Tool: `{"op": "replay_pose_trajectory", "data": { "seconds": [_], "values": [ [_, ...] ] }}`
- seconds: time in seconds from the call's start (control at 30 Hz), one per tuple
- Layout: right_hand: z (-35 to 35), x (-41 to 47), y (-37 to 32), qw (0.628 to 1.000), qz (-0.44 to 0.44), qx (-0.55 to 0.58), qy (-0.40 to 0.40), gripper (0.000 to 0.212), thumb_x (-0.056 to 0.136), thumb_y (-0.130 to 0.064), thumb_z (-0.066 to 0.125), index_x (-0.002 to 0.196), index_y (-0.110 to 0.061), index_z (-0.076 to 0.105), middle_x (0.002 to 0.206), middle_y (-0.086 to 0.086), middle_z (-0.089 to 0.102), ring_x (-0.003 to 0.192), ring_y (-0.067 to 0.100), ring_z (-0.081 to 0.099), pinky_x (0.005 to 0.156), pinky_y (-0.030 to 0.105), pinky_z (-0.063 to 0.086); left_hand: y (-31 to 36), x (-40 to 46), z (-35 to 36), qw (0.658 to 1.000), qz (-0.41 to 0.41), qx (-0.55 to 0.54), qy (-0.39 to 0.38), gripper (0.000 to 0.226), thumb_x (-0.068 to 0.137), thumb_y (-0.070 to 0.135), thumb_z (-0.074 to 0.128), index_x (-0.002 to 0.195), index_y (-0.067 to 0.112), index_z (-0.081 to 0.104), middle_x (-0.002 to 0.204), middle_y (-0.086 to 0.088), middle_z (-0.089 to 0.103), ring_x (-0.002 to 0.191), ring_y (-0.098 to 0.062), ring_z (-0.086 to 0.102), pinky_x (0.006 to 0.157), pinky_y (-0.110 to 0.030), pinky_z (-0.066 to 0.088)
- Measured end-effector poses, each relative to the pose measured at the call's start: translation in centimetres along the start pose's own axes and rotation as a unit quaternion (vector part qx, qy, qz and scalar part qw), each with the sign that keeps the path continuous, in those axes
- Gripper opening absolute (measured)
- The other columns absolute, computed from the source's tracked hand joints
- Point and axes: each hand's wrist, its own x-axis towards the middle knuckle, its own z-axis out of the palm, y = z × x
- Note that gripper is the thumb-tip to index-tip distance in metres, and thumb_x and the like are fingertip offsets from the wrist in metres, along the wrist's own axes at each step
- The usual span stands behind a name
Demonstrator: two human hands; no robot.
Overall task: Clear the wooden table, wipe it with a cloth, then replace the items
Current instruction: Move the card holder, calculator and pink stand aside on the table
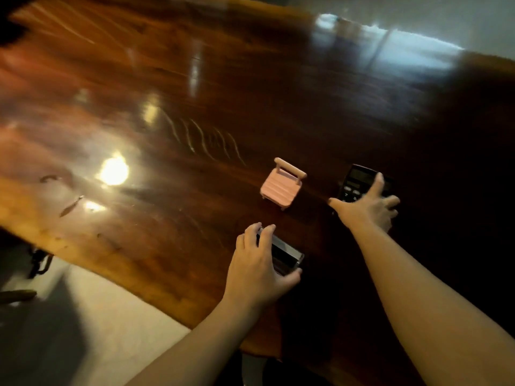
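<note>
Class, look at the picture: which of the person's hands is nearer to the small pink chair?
Right. The right hand rests on the calculator just beside the pink chair; the left hand covers a dark device nearer the person.

Head view looks steeply down, tilted; wooden table (195,93) close.

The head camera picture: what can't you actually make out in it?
- The dark flat object: mostly covered by the left hand; what it is stays unclear.
- The calculator: its lower part is hidden under the right hand; key labels are too small and dim.
- The wooden table: its right side is lost in shadow, its far end in blur.
- The pink toy chair: its legs are barely visible.
</note>
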Motion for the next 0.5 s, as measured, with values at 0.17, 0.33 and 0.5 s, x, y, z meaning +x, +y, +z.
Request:
{"op": "replay_pose_trajectory", "data": {
  "seconds": [0.17, 0.33, 0.5],
  "values": [
    [-2.4, -2.4, -1.5, 0.999, -0.045, 0.01, 0.007, 0.127, 0.056, -0.057, 0.092, 0.146, -0.049, 0.003, 0.149, 0.023, 0.024, 0.127, 0.051, 0.042, 0.089, 0.063, 0.051, -3.8, -2.5, -5.3, 0.985, -0.141, 0.012, 0.103, 0.097, 0.06, 0.08, 0.062, 0.139, 0.029, 0.037, 0.135, 0.005, 0.038, 0.124, -0.017, 0.04, 0.097, -0.026, 0.042],
    [-4.7, -6.1, -6.1, 0.986, -0.155, 0.051, 0.02, 0.121, 0.058, -0.054, 0.094, 0.147, -0.045, 0.012, 0.148, 0.023, 0.025, 0.124, 0.054, 0.042, 0.088, 0.061, 0.052, -10.0, -3.8, -10.8, 0.952, -0.249, 0.005, 0.181, 0.095, 0.059, 0.079, 0.066, 0.135, 0.027, 0.041, 0.122, 0.003, 0.043, 0.112, -0.02, 0.046, 0.089, -0.031, 0.048],
    [-3.8, -12.7, -15.7, 0.959, -0.277, 0.064, 0.022, 0.119, 0.06, -0.053, 0.092, 0.148, -0.041, 0.014, 0.147, 0.02, 0.023, 0.124, 0.054, 0.04, 0.092, 0.063, 0.047, -19.0, -3.3, -17.6, 0.916, -0.323, -0.019, 0.237, 0.094, 0.061, 0.077, 0.068, 0.135, 0.025, 0.041, 0.121, 0.001, 0.042, 0.114, -0.022, 0.046, 0.09, -0.039, 0.053]
  ]
}}
